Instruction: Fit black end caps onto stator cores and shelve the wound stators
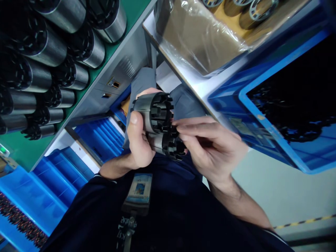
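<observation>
Head view: left hand [141,143] clasps two cylinders [147,112]; right hand [214,147] half-curled, hold unclear; bench edge [92,84] apart.

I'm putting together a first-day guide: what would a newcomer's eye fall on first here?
Probably the two metal cylinders with black toothed ends in the middle, held in the left hand with the right hand up against those ends. Next, the rows of similar cylinders crowding the green surface at upper left. Then the big blue bin on the right, with a dark heap inside.
</observation>
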Demonstrator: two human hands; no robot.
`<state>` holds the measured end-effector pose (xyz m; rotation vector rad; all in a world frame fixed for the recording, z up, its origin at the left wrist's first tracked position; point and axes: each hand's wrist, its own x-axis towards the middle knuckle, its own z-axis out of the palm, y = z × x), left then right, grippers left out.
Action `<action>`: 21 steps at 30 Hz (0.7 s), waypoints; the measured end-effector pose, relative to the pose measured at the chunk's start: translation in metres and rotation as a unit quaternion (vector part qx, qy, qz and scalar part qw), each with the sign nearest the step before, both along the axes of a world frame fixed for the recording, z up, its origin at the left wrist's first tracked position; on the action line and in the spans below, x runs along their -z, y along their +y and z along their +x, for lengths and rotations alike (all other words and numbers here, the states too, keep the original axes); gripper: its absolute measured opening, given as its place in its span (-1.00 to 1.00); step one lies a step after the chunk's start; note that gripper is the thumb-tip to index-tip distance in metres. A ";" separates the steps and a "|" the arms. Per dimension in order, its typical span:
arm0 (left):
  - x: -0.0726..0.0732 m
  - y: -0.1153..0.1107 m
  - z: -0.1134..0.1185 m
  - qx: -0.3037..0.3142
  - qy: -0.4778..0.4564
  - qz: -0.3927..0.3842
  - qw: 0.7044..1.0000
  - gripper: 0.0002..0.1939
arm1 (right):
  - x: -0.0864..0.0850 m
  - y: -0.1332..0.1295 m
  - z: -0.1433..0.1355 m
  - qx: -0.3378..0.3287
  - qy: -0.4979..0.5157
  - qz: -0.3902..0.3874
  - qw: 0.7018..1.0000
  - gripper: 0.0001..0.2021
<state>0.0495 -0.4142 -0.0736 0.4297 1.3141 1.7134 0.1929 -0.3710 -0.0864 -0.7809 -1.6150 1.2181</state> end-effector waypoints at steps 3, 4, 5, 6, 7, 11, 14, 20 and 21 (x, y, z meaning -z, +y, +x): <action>-0.001 0.001 0.003 -0.041 0.003 0.005 0.999 -0.40 | -0.002 -0.002 -0.003 -0.008 -0.022 0.057 0.998 -0.69; -0.001 0.002 0.003 -0.044 0.010 0.001 0.999 -0.36 | -0.003 -0.003 -0.003 -0.017 -0.022 0.054 0.998 -0.69; -0.001 0.002 0.002 -0.041 0.018 -0.001 0.999 -0.31 | -0.004 -0.005 -0.002 -0.029 -0.014 0.041 0.999 -0.68; 0.000 0.002 0.002 -0.032 0.027 0.000 0.999 -0.26 | -0.004 -0.006 -0.001 -0.044 -0.004 0.024 0.999 -0.63; 0.000 0.002 0.000 -0.023 0.036 0.006 0.999 -0.23 | -0.005 -0.008 -0.001 -0.055 0.005 0.009 0.998 -0.53; -0.004 0.005 -0.003 -0.078 0.079 0.034 0.993 -0.26 | -0.005 -0.012 0.000 -0.054 0.009 0.006 0.999 -0.30; -0.008 0.010 -0.002 -0.111 0.079 0.039 0.990 -0.29 | -0.004 -0.013 -0.001 -0.054 -0.014 0.029 0.998 -0.34; 0.001 0.022 0.002 -0.185 0.063 0.157 0.968 0.13 | -0.004 -0.012 -0.003 -0.059 -0.009 0.077 0.995 -0.44; 0.003 0.023 0.001 -0.182 0.062 0.180 0.965 0.14 | -0.004 -0.012 -0.003 -0.058 -0.013 0.083 0.995 -0.43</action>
